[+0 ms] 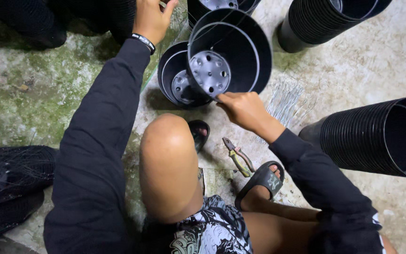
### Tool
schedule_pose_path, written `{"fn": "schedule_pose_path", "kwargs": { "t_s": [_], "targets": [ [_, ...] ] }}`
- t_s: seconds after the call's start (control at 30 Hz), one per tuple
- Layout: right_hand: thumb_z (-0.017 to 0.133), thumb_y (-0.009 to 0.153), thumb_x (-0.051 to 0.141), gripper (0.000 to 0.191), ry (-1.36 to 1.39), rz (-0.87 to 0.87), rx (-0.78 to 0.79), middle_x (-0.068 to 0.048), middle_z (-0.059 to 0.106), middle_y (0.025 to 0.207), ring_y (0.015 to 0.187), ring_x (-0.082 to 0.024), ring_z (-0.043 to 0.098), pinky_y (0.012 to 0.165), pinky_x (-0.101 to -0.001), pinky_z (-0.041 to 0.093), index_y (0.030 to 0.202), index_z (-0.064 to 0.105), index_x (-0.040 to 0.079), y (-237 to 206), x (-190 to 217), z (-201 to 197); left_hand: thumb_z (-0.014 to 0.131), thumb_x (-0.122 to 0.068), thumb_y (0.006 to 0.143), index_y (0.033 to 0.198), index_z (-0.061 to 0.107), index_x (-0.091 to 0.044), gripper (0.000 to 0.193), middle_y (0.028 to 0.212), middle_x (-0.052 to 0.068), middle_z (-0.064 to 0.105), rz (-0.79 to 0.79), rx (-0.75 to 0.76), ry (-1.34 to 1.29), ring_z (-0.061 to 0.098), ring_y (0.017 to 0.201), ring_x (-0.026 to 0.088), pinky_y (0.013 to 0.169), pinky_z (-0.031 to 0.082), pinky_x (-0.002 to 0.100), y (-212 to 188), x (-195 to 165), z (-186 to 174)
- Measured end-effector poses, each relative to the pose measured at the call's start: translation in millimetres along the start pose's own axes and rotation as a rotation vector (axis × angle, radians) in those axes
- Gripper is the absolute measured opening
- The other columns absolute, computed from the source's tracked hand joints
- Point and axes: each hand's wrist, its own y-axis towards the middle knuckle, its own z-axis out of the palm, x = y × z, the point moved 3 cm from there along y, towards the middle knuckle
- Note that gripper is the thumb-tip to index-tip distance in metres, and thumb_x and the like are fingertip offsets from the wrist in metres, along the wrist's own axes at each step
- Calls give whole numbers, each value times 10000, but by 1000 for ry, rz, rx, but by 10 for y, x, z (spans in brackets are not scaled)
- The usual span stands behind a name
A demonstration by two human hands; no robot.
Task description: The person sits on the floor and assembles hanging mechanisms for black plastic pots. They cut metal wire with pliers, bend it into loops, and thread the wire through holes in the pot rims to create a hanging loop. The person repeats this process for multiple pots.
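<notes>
The person squats on a concrete floor (363,70), one bare knee raised in the middle of the view. The right hand (245,108) is closed on the lower rim of a black plastic pot (229,54), thumb and fingers pinching the edge; the pot is tipped on its side with its mouth toward the camera, so its pale, perforated bottom shows inside. Just behind and left of it, a second black pot (177,77) lies tilted the same way, partly covered by the first, and the two appear to touch.

The left hand (152,19) reaches toward the top edge of the view, a dark wristband (143,41) on the wrist. Its fingers are curled loosely near some dark things at the top; whether it grips anything cannot be told.

A bundle of thin wire pieces (285,101) lies on the floor just right of the right hand. A pair of pliers (237,156) with yellow-green handles lies on the floor between the two feet, near the black sandal (263,181) on the right foot. A long stack of nested black pots (377,136) lies on its side at the right edge, and another stack (320,19) lies at the top right corner. Black netting (10,181) sits at the left edge, where the floor shows green moss.
</notes>
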Motion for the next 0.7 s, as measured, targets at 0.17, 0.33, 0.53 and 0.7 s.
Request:
{"fn": "schedule_pose_path", "kwargs": {
  "t_s": [0.17,0.33,0.53,0.7],
  "targets": [
    [692,868,135,166,-6,-60,31,-71,651,785,687,-281,675,528,-424,497,1020,664,77,97,80,194,785,-62,1011,1030,695,19,123,921,130,736,67,41,-73,705,795,284,683,552,380,-8,-45,-4],
    [658,836,101,186,-17,-117,99,-69,657,804,709,-287,686,562,-419,512,1017,630,77,159,66,468,790,-25,999,1067,698,21,124,959,145,741,89,15,-102,730,856,295,706,581,355,-15,-60,-31],
    [625,865,143,191,-45,-106,153,-73,693,810,652,-307,695,513,-440,502,1047,639,88,203,96,959,787,17,966,1046,691,24,125,963,137,746,35,51,-192,758,848,250,719,612,325,18,-81,-65],
    [625,830,129,213,-44,-111,155,-75,698,796,648,-300,698,530,-421,523,1040,641,95,217,36,1253,785,32,960,1051,682,34,138,982,137,738,33,57,-238,767,844,231,706,619,300,72,-124,-75]
  ]
}}
